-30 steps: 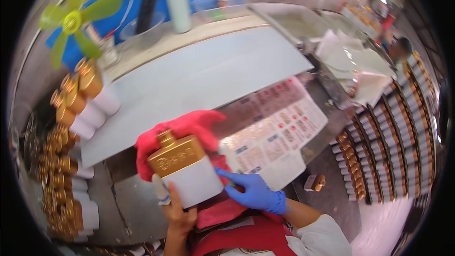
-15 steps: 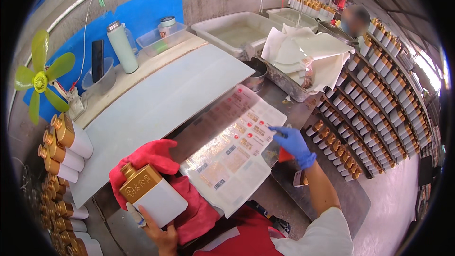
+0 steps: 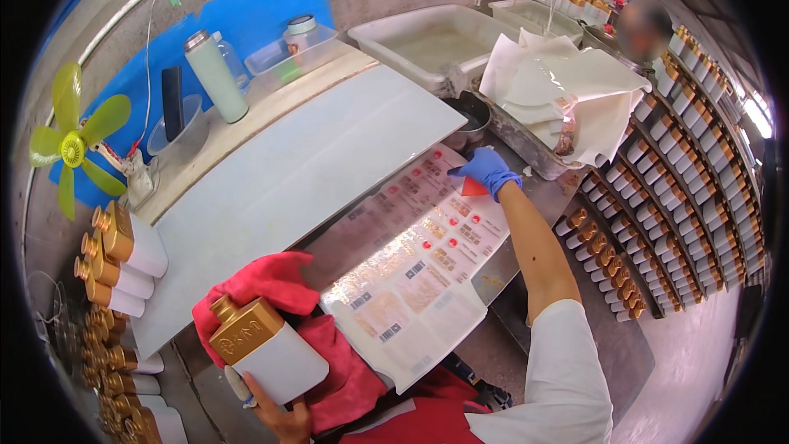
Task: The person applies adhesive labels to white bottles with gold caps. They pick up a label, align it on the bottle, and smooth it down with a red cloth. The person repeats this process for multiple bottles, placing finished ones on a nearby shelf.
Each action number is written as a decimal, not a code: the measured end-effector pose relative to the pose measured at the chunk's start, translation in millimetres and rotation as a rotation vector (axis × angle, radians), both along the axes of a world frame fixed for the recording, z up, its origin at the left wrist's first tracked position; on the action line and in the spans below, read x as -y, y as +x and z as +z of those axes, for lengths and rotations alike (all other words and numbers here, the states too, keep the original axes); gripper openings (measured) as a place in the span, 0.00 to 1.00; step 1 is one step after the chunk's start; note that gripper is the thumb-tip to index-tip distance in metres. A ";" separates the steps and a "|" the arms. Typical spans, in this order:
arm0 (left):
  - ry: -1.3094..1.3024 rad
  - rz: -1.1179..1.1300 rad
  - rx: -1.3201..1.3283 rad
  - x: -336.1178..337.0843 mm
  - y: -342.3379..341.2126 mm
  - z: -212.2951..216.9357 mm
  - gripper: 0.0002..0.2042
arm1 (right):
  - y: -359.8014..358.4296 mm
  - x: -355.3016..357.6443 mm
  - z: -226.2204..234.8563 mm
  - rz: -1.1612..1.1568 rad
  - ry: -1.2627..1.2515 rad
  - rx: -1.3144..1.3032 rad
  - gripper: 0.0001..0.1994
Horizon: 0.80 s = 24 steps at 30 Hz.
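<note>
My left hand (image 3: 283,418) is closed round the lower part of a flat white bottle (image 3: 283,362) with a gold embossed shoulder and neck; one finger wears a pale cover. Under and behind the bottle lies a red cloth (image 3: 341,370). My right hand (image 3: 486,171), in a blue glove, is closed on an orange-red scraper (image 3: 473,187), its wedge-shaped end showing below the fingers. It is over the far end of a wet, pale decal sheet (image 3: 448,312), which is printed with gold, red and dark patches. Part of the scraper is hidden by the glove.
A pale board (image 3: 304,156) stretches left of the sheet. Behind are a white basin (image 3: 386,41), a tray of white paper (image 3: 526,74) and a dark pot (image 3: 472,115). Gold-topped bottles (image 3: 123,255) stand left; racks of bottles (image 3: 674,173) and another person are right.
My right hand has moved away from me along the sheet with the scraper, to its far end. My left hand still holds the bottle on the cloth. The view has shifted slightly.
</note>
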<state>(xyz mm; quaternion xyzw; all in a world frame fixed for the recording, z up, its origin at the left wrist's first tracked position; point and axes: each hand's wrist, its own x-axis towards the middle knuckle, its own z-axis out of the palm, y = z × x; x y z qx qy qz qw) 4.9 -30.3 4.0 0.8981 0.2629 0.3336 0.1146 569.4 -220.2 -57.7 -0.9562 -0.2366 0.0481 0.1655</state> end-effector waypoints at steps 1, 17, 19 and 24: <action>-0.007 0.008 -0.005 0.3 -3.2 -1.9 0.41 | 4.3 -6.1 -0.4 0.008 0.007 -0.079 0.33; -0.002 0.006 0.009 -3.0 -4.4 -8.6 0.42 | 33.6 21.5 -16.3 -0.045 0.163 -0.183 0.20; -0.113 -0.022 0.046 -7.0 -9.3 -22.7 0.39 | 20.8 29.3 -22.2 -0.072 0.304 -0.127 0.17; -0.095 -0.022 0.047 -6.2 -9.6 -20.3 0.39 | -12.5 29.5 17.3 -0.120 0.265 0.116 0.14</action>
